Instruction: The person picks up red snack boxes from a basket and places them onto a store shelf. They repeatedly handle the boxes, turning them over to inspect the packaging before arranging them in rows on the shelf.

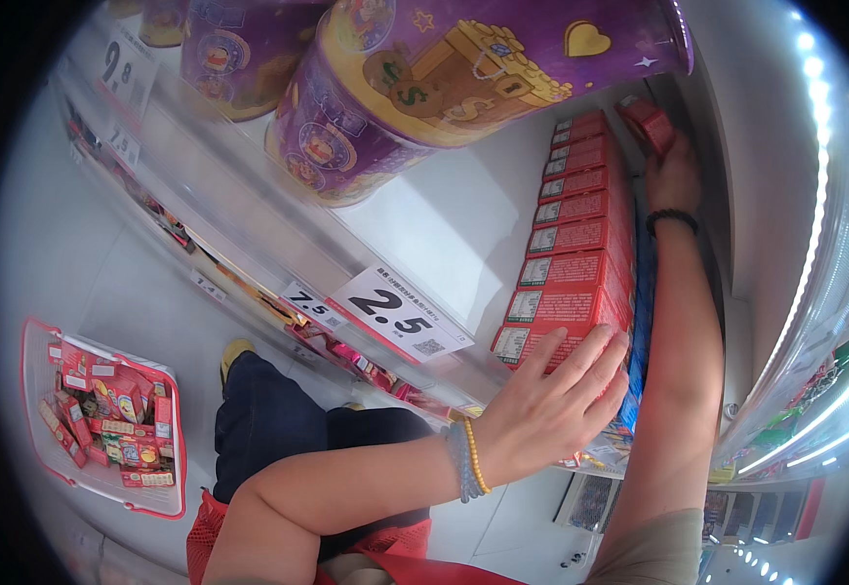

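Note:
A row of red cardboard boxes runs from the shelf's front edge towards its back. My left hand rests its fingertips on the front box of that row, fingers spread and holding nothing. Deep in the shelf, my right hand is closed around a single red box, tilted, beside the back end of the row. Blue packages lie alongside the row, partly hidden by it and by my right forearm.
Large purple buckets stand on the shelf to the left. Price tags line the shelf's front edge. On the floor at the lower left is a plastic basket filled with red packages. Packaged goods hang at the far right.

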Action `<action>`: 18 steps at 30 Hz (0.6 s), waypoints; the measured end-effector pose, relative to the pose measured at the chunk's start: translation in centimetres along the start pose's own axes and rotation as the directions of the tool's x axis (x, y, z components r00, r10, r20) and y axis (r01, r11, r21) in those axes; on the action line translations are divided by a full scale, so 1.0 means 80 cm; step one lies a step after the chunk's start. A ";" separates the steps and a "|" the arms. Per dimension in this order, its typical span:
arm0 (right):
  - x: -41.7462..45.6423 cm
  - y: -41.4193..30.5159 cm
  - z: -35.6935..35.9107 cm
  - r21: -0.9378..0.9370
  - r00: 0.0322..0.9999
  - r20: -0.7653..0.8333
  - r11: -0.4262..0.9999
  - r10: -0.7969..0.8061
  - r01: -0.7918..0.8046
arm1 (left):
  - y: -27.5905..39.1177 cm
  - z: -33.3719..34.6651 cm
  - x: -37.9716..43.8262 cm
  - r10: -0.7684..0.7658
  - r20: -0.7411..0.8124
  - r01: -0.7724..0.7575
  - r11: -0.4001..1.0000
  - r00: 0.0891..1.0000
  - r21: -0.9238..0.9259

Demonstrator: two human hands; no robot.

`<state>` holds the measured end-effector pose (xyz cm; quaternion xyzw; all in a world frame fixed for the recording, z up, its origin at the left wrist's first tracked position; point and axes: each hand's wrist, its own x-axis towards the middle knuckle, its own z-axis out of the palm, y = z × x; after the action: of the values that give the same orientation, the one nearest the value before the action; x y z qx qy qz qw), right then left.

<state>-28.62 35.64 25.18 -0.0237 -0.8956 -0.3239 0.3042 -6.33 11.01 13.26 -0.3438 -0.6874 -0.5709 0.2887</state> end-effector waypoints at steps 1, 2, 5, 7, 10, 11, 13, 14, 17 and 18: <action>0.006 0.006 0.012 -0.017 1.000 -0.006 1.000 -0.002 0.002 | -0.002 0.002 -0.001 0.014 0.002 -0.014 1.000 1.000 0.007; 0.010 0.012 0.023 -0.034 1.000 -0.011 0.999 -0.004 0.003 | -0.003 0.005 -0.003 0.027 0.005 -0.027 1.000 1.000 0.014; 0.020 0.010 0.037 -0.073 0.998 0.037 0.996 0.059 -0.056 | -0.008 0.009 -0.007 0.060 -0.007 -0.060 0.998 0.998 0.005; 0.026 0.014 0.050 -0.068 0.994 0.069 0.995 0.081 -0.077 | -0.010 0.009 -0.009 0.075 -0.008 -0.076 0.997 0.997 -0.012; 0.031 0.025 0.066 -0.075 0.997 0.067 0.997 0.035 -0.030 | -0.010 0.011 -0.014 0.076 -0.038 -0.078 0.995 0.996 -0.056; 0.033 0.032 0.069 -0.081 0.998 0.059 0.997 0.006 -0.001 | -0.011 0.012 -0.013 0.071 -0.054 -0.075 0.994 0.996 -0.074; 0.032 0.004 0.053 0.059 0.983 0.176 0.996 0.059 -0.070 | -0.014 0.010 -0.012 0.066 -0.029 -0.067 0.997 0.997 -0.049; 0.035 0.013 0.064 0.137 0.980 0.197 0.990 0.001 -0.028 | -0.014 0.008 -0.012 0.060 -0.011 -0.061 0.997 0.998 -0.044; 0.044 0.053 0.081 0.256 0.981 0.152 0.963 -0.122 0.080 | -0.010 0.008 -0.011 0.052 -0.014 -0.053 0.997 0.999 -0.064; 0.047 0.065 0.089 0.283 0.980 0.123 0.952 -0.155 0.115 | -0.010 0.010 -0.011 0.045 -0.019 -0.047 0.996 0.999 -0.071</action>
<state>-34.23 43.35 25.93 0.0567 -0.9509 -0.2140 0.2163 -6.43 11.55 11.98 -0.3647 -0.6558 -0.5914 0.2952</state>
